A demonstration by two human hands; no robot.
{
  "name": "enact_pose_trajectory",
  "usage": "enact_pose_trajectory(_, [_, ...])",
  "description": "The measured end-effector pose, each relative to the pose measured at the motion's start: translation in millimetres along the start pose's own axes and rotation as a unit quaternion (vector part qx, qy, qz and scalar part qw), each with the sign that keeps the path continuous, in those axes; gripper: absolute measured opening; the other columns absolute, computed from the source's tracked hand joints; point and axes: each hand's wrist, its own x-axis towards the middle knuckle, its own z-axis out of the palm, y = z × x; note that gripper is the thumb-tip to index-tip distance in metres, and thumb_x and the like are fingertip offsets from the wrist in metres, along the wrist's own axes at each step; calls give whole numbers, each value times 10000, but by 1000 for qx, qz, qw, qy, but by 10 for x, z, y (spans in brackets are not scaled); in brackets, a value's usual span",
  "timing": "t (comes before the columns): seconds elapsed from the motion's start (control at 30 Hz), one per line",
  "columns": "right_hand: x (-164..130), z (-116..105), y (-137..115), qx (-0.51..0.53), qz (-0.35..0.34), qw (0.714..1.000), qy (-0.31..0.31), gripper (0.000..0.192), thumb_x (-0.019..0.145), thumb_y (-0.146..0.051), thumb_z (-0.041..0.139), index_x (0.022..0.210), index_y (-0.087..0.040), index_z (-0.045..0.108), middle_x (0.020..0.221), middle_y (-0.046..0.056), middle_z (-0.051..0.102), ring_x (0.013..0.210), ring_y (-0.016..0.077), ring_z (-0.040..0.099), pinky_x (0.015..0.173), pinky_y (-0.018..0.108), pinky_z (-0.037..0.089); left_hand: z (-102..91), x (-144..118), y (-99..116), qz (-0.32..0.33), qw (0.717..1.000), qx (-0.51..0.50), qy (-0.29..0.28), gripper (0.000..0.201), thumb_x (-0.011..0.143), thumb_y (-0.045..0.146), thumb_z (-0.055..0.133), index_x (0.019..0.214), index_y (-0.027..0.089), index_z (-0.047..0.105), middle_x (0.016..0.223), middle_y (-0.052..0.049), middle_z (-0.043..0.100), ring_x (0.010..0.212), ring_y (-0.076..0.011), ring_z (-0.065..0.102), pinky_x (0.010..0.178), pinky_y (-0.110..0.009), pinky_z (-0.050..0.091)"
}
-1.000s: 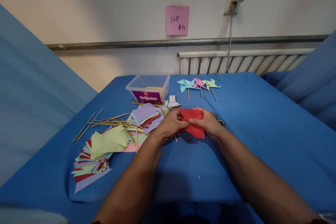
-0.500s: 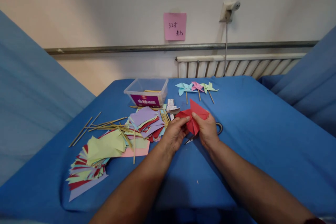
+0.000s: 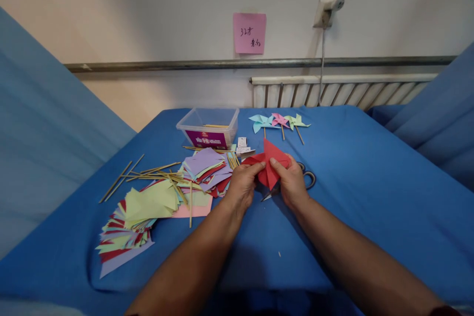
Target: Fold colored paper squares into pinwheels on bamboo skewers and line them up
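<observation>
Left hand: my left hand (image 3: 242, 185) pinches the left edge of the red paper (image 3: 268, 163) between thumb and fingers.
Right hand: my right hand (image 3: 292, 182) pinches its right side.
Red paper: folded, raised just above the blue table (image 3: 351, 177), over the scissors (image 3: 307, 177).
Nearby: paper stack (image 3: 207, 168) to my left.
</observation>
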Motion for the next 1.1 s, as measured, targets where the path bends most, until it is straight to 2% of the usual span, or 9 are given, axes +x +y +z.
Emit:
enact_pose_trajectory(0.13, [4,-42,-53,-68,-67,995,-15,478,829,-369,625,1276,-256,495,808,-25,643,711,132,609,720,290,509,-63,50,134,14,999,-41,19,196,566,173,804,719,98,707,665,-58,709,583,-148,634,604,-246,501])
enact_pose_trajectory(0.23, [-14,-49,-75,-98,-124,986,-56,495,871,-326,572,1347,-303,438,929,-4,636,739,122,596,776,310,495,-97,69,247,26,996,-76,32,204,586,134,781,776,122,707,707,-42,721,597,-147,643,616,-248,513])
enact_pose_trajectory(0.37, [-56,-52,-82,-150,-158,961,-171,365,870,-260,568,1232,-302,568,1097,47,618,888,163,598,828,340,479,-120,70,319,24,995,-96,30,200,611,97,744,804,125,701,729,-34,721,603,-139,640,620,-245,519])
enact_pose_trajectory(0.47, [-66,-63,-89,-204,-188,939,-205,253,842,-220,599,1081,-273,662,1044,48,606,950,188,582,818,329,471,-127,64,305,11,996,-89,18,180,611,105,747,783,116,695,694,-32,706,580,-130,624,586,-235,505])
enact_pose_trajectory(0.53, [-61,-66,-93,-219,-190,936,-201,180,832,-228,618,996,-254,686,965,37,597,903,182,585,779,314,471,-130,61,279,-1,997,-77,14,164,604,120,758,753,111,690,658,-30,692,556,-126,609,551,-230,488])
enact_pose_trajectory(0.67, [-43,-50,-88,-198,-151,957,-148,91,814,-304,661,848,-220,677,832,10,598,759,150,570,707,286,454,-128,62,223,-10,998,-55,7,165,576,133,781,708,109,685,608,-25,669,529,-118,589,537,-228,470])
enact_pose_trajectory(0.77, [-32,-31,-86,-177,-122,970,-117,144,797,-341,676,764,-204,652,735,-8,598,672,130,540,658,270,433,-117,64,194,-10,999,-49,-3,201,544,120,799,714,113,691,619,-19,674,537,-111,590,552,-226,464])
enact_pose_trajectory(0.93, [-8,-24,-105,-180,-99,975,-86,216,738,-386,715,692,-193,631,656,-19,591,616,124,519,614,263,417,-82,49,165,-7,999,-36,-20,186,543,135,811,688,102,699,648,-36,687,584,-113,609,612,-225,480])
enact_pose_trajectory(1.1, [18,-28,-113,-177,-75,978,-75,273,706,-437,727,651,-196,610,595,-27,576,561,119,494,553,253,399,-47,22,156,-7,1000,-11,-19,249,531,152,823,748,91,719,710,-59,711,622,-124,629,643,-229,491])
